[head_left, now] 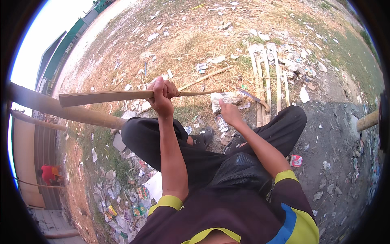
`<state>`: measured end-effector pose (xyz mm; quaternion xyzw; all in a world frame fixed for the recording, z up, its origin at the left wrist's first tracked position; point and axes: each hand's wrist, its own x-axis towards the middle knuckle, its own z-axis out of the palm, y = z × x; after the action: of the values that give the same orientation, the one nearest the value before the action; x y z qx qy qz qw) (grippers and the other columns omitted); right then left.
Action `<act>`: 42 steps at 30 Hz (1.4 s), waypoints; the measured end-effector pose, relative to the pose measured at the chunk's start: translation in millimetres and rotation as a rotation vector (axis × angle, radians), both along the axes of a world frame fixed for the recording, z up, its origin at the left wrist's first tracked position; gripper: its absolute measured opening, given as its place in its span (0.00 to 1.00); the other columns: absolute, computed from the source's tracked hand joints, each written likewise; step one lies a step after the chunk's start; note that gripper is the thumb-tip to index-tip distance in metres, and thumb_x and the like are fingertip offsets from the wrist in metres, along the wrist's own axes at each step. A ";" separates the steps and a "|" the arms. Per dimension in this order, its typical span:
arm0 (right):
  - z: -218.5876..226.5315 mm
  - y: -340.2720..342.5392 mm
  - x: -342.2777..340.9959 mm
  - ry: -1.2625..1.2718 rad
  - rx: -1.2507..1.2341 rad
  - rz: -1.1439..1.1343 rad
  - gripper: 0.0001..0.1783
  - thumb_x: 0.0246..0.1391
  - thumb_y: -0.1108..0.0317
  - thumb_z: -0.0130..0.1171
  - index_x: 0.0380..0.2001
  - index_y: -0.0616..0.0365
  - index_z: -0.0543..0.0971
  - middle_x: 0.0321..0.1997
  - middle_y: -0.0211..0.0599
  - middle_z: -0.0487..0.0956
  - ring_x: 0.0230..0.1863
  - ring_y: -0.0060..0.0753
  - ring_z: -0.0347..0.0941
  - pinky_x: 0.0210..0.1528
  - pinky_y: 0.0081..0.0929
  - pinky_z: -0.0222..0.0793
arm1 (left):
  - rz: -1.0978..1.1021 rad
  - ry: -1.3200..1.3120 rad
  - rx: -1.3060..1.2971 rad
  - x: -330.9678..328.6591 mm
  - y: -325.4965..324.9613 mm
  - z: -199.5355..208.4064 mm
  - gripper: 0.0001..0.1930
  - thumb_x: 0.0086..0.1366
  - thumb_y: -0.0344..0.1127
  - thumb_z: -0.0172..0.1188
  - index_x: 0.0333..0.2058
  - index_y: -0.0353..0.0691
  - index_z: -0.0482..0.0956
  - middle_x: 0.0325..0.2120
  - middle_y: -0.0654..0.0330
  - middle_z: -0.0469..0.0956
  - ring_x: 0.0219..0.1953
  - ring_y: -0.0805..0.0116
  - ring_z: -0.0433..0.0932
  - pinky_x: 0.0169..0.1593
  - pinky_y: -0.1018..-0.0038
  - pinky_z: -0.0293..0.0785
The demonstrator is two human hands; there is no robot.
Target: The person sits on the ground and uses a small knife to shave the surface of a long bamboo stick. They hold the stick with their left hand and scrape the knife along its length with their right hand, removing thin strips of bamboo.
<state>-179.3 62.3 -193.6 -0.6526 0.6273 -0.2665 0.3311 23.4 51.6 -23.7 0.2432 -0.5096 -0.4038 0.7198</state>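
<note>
My left hand (163, 94) is closed around a long split bamboo strip (105, 98), raised in front of me. Its wide end points left, and the thinner end reaches right, above my right hand (231, 114). That right hand is closed with the thumb side up, close to a pale sheet of litter (224, 100); whatever its fingers hold, if anything, is hidden. Just beyond it to the right, a curved blade with a wooden handle (266, 107) lies by several bamboo strips (267, 77) on the ground.
A thick bamboo pole (69, 106) runs at my left, and another pole end (367, 121) juts in from the right. One more strip (206, 78) lies ahead. Paper and plastic litter (134, 203) covers the ground. A red and white packet (296, 161) lies right of my leg.
</note>
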 end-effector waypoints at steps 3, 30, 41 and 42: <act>73.9 3.9 28.3 -0.332 0.033 0.098 0.35 0.65 0.47 0.33 0.24 0.68 0.77 0.26 0.64 0.76 0.35 0.65 0.73 0.43 0.52 0.64 | 0.068 0.003 0.010 -13.9 -4.6 3.8 0.23 0.71 0.37 0.41 0.14 0.44 0.51 0.07 0.66 0.51 0.11 0.77 0.47 0.17 0.75 0.47; -16.8 -43.1 40.1 -0.216 0.007 0.012 0.31 0.65 0.50 0.38 0.23 0.66 0.78 0.20 0.62 0.74 0.28 0.65 0.72 0.35 0.51 0.68 | 0.429 0.138 0.045 -34.6 -14.8 13.2 0.22 0.71 0.40 0.41 0.16 0.49 0.48 0.07 0.71 0.44 0.10 0.79 0.39 0.15 0.77 0.41; -84.4 -77.5 8.2 0.166 0.149 -0.068 0.35 0.65 0.45 0.33 0.31 0.67 0.78 0.28 0.63 0.78 0.36 0.64 0.76 0.42 0.50 0.72 | 0.457 0.200 0.100 -30.3 -14.2 14.2 0.24 0.72 0.39 0.41 0.15 0.49 0.46 0.07 0.71 0.44 0.10 0.79 0.39 0.15 0.76 0.41; -81.5 -76.6 7.8 0.213 0.102 -0.069 0.35 0.65 0.45 0.34 0.30 0.67 0.78 0.26 0.63 0.77 0.36 0.65 0.75 0.42 0.51 0.71 | 0.453 0.196 0.071 -28.2 -14.7 13.5 0.24 0.72 0.39 0.41 0.15 0.49 0.46 0.07 0.71 0.44 0.11 0.80 0.39 0.15 0.76 0.41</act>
<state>-171.5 -14.4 -275.1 -0.6373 0.6939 -0.1746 0.2861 -4.8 36.9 -10.2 0.3361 -0.3552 -0.2714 0.8290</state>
